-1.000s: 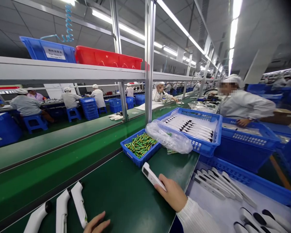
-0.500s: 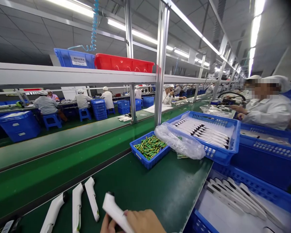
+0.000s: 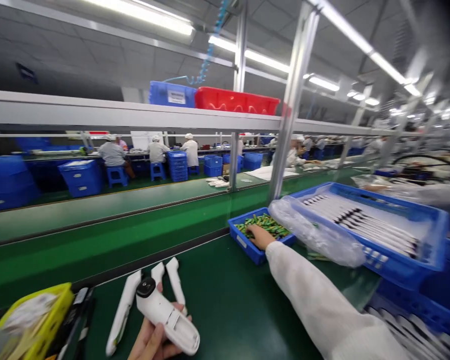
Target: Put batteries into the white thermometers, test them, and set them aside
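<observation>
My left hand (image 3: 153,340) is closed around a white handheld thermometer (image 3: 170,320) with a black round lens at its head. Its open battery compartment faces up. My right hand (image 3: 261,237) reaches into a small blue tray (image 3: 243,243) of green batteries (image 3: 272,226). Its fingertips are down among the batteries, so I cannot see whether they grip one. Behind the held thermometer, more white thermometers (image 3: 123,312) lie on the green bench, partly covered by my left hand.
A plastic bag (image 3: 318,237) lies against a large blue crate (image 3: 386,260) with rows of white parts. Another crate of white parts (image 3: 408,330) sits lower right. At left are a yellow basket (image 3: 62,305) and dark tools (image 3: 77,317). A metal post (image 3: 290,100) rises behind the battery tray.
My right hand has left the thermometer and moved out to the battery tray. The thermometer, now in my left hand, has turned compartment side up. The view has swung left.
</observation>
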A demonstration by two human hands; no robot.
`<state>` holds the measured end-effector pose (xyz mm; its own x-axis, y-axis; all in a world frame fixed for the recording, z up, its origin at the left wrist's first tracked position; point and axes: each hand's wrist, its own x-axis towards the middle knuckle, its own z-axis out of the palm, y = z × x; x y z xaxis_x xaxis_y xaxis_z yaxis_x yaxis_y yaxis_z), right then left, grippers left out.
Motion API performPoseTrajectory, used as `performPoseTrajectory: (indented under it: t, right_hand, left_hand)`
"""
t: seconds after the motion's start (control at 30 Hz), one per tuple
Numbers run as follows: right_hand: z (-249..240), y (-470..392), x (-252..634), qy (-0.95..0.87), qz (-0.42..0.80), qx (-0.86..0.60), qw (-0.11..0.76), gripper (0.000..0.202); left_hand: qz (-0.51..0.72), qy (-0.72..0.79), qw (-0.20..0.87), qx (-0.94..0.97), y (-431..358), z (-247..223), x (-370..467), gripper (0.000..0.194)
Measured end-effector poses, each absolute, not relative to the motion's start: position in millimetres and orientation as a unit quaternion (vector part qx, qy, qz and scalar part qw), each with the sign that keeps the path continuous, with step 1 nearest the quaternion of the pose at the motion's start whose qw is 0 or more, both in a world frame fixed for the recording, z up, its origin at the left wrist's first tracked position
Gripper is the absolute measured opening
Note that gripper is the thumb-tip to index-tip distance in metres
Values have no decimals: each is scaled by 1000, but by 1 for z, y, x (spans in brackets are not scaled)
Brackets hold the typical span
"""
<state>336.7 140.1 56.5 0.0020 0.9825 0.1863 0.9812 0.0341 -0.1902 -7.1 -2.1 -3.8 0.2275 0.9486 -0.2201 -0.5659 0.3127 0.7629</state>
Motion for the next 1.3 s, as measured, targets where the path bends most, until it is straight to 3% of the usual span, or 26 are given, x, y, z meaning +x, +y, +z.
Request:
performPoseTrajectory:
  t: [0.17,0.4,0.53,0.67,0.87,1.13,1.3]
  right_hand:
    - [39,159,338,-709,35,-682,175,7]
    - [60,128,300,-661,14,-662,353,11]
    - [63,80,222,-677,238,-465,519,23]
    - [45,41,158,-730,342,-365,466,15]
    - [23,27,147,-893,82,-275,347,18]
    - [19,40,155,-872,222,-230,372,18]
    - [25,38,160,-883,228,-205,355,31]
  left_hand:
    - [553,336,697,309,-4,5,-18,83]
    - [520,320,704,361,-5,5,-20,52]
    - [530,318,685,386,-2,1,-22,40]
    - [539,332,670,389,-1,1,-22,42]
    - [535,359,673,363,-3,8,-18,61]
    - [557,382,659,331,-6,10,-21,36]
    - [567,386,663,300,-7,9,-26,42]
